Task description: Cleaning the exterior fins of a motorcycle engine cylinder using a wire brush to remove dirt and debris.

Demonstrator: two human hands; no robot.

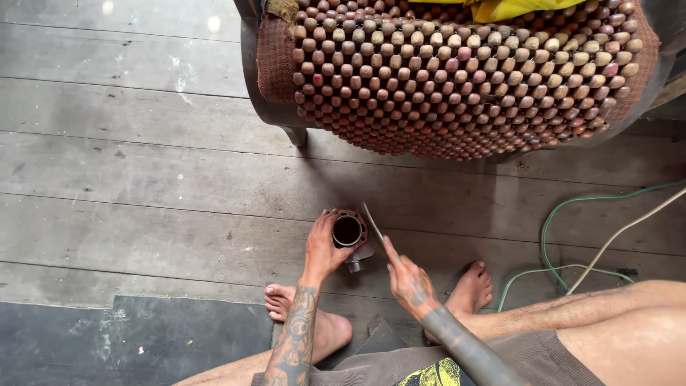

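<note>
A round metal cylinder part (348, 231) with a dark open bore stands on the wooden floor between my feet. My left hand (323, 246) grips its left side and steadies it. My right hand (409, 280) holds a thin flat metal blade (373, 223), index finger stretched along it. The blade's tip rests at the right rim of the cylinder. Both forearms are tattooed.
A seat covered with a wooden bead mat (457, 71) stands just beyond the cylinder. A green hose (550, 236) and a pale cord (622, 236) run across the floor planks at right. A dark mat (128, 343) lies at lower left. My bare feet (314, 314) flank the work.
</note>
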